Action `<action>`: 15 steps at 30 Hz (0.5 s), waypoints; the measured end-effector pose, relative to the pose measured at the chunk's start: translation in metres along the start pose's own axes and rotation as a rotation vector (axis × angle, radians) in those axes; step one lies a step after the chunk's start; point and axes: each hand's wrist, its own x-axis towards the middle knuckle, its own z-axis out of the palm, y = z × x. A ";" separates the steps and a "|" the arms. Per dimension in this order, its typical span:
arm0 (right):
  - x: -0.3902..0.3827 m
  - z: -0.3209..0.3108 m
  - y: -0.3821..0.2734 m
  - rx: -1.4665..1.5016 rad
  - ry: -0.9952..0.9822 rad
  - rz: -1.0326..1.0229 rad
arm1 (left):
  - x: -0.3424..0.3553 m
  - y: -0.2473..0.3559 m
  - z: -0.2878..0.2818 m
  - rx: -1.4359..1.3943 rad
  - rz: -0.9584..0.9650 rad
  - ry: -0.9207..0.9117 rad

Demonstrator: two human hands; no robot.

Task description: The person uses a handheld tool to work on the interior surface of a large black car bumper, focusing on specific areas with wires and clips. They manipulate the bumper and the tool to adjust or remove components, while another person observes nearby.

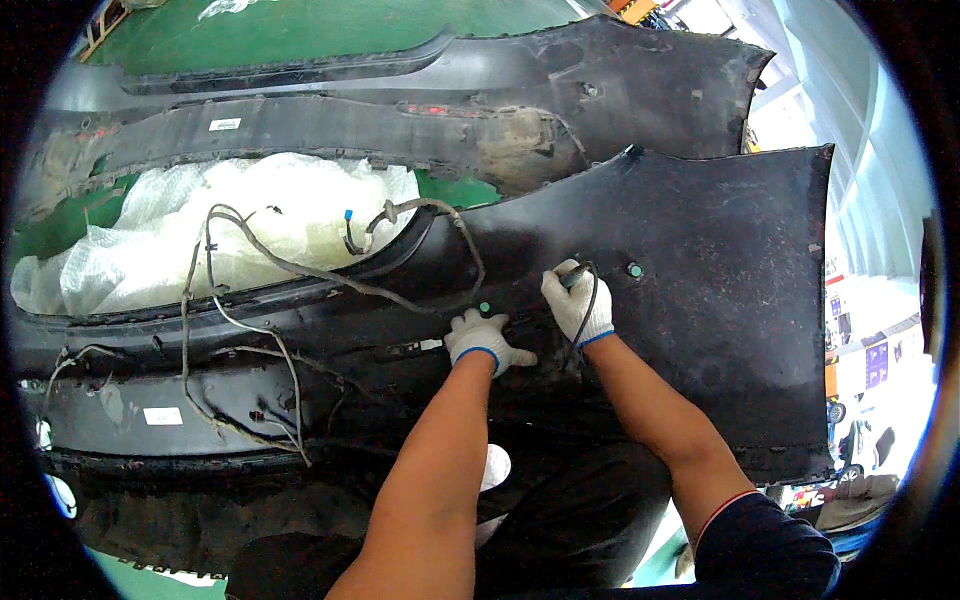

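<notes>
Both my hands wear white knit gloves with blue cuffs. They are over the inner face of a black car bumper point(715, 330). My left hand point(480, 340) is open, fingers spread and pressed on the bumper just below a small round green-topped part point(485, 307). Up and to its right, my right hand point(580, 300) is closed around a small dark-green piece point(572, 276). A thin black cord point(594, 285) loops over that glove and hangs below it; most of the held piece is hidden. Another green-topped part point(635, 270) sits on the bumper right of this hand.
A grey wiring harness point(290, 264) sprawls in loops across the bumper's left half, ending near a blue connector point(348, 215). Clear bubble wrap point(240, 205) lies beyond it. A second dark bumper point(660, 90) rests behind, on the green floor point(330, 25).
</notes>
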 end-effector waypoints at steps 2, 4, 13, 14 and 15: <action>-0.002 0.000 0.000 0.010 -0.021 0.012 | -0.001 0.000 -0.003 0.019 0.014 -0.021; -0.001 0.001 0.001 0.000 -0.028 0.004 | -0.001 0.001 -0.003 0.009 0.010 -0.025; 0.001 0.014 0.011 -0.060 0.003 -0.054 | 0.001 0.001 0.001 0.003 0.013 -0.009; 0.001 0.014 0.014 -0.041 0.019 -0.042 | 0.002 0.001 0.002 0.000 0.013 -0.009; 0.002 0.014 0.014 -0.017 0.033 -0.034 | 0.001 0.000 0.002 0.000 0.013 -0.004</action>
